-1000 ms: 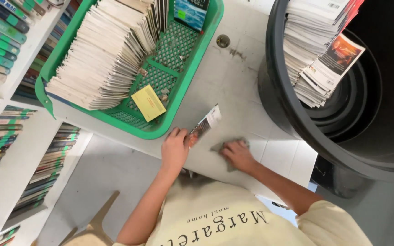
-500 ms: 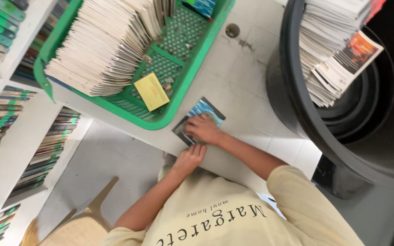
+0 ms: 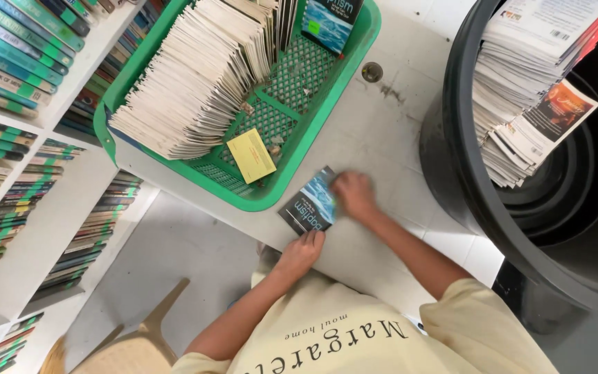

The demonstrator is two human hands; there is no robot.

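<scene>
Since half a second ago the booklet has slid nearer the worktop's front edge. Left hand pinches its lower corner; right hand presses flat on its right edge. It looks thin, light, bendable and glossy, best taken by its edges. Left, a green basket holds upright booklets; right, a black bin holds more.

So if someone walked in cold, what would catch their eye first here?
Probably the green basket at top centre, packed with a fanned row of booklets. Next, the huge black bin on the right holding another stack. Just below the basket, the left hand and right hand press a dark blue booklet flat on the table.
</scene>
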